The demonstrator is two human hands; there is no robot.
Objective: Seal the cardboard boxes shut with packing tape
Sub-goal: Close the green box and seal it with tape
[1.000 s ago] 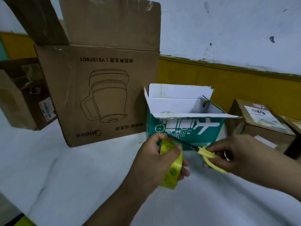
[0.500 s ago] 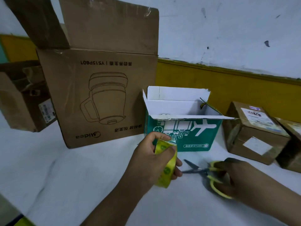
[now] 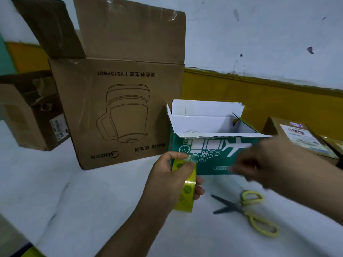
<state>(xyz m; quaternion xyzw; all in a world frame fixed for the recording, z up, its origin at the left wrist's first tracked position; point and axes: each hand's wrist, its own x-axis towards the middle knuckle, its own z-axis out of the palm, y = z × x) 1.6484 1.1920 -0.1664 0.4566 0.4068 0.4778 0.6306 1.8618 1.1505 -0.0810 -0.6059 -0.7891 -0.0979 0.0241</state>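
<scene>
Head view: left hand (image 3: 167,182) grips glossy tape roll (image 3: 186,194).

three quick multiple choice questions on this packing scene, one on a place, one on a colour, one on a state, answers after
1. Where are the scissors?
A) inside the big brown box
B) on the floor
C) flat on the white surface

2. What colour is the tape roll held in the left hand?
A) yellow
B) red
C) black

3. The top of the green box is:
A) taped shut
B) open, flaps up
C) crushed flat

Answers:
1 C, they lie on the surface with no hand on them.
2 A, the film on the roll is plainly yellow.
3 B, its white flaps stand apart and the inside shows.
</scene>
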